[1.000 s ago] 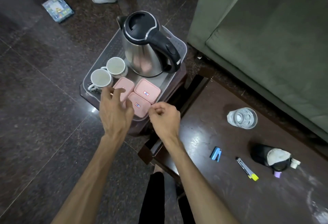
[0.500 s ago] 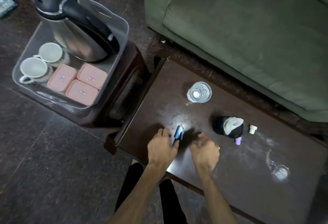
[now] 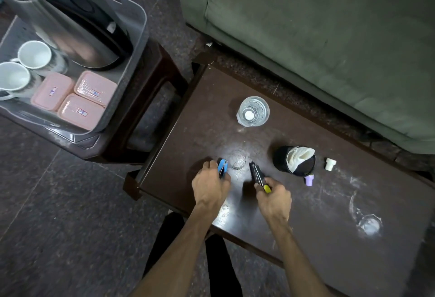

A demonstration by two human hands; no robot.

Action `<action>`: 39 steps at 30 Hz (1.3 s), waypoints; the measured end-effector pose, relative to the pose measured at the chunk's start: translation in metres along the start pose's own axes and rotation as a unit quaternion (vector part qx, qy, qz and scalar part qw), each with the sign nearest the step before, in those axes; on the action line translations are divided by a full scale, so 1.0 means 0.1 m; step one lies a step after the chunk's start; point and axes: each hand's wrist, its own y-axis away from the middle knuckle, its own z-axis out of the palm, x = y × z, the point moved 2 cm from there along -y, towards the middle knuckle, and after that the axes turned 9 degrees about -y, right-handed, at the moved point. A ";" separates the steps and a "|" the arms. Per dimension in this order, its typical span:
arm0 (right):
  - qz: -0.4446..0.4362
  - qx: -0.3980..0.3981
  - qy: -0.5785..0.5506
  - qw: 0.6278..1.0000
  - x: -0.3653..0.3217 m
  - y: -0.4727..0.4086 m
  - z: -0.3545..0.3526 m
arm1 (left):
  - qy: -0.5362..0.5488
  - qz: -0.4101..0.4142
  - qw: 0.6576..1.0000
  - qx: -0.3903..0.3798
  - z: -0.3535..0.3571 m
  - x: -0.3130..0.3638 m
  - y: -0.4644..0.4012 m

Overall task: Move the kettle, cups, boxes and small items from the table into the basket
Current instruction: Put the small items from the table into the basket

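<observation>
Blue stapler (image 3: 222, 167), yellow-tipped cutter (image 3: 259, 175), held.

Bare table (image 3: 202, 117) leftward — glass (image 3: 253, 111) beyond

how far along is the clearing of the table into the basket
Done: kettle, two cups, three pink boxes sit in the basket. In hand: left hand grips the blue stapler, right hand the yellow-tipped cutter. Left on the table: glass, black pouch, white cap.

Kettle (image 3: 70, 26) top beyond upper frame edge
</observation>
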 end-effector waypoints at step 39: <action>-0.445 -0.104 0.057 0.888 -3.58 1.05 1.50 | 0.043 -0.151 0.935 0.319 -2.33 -1.88 -0.53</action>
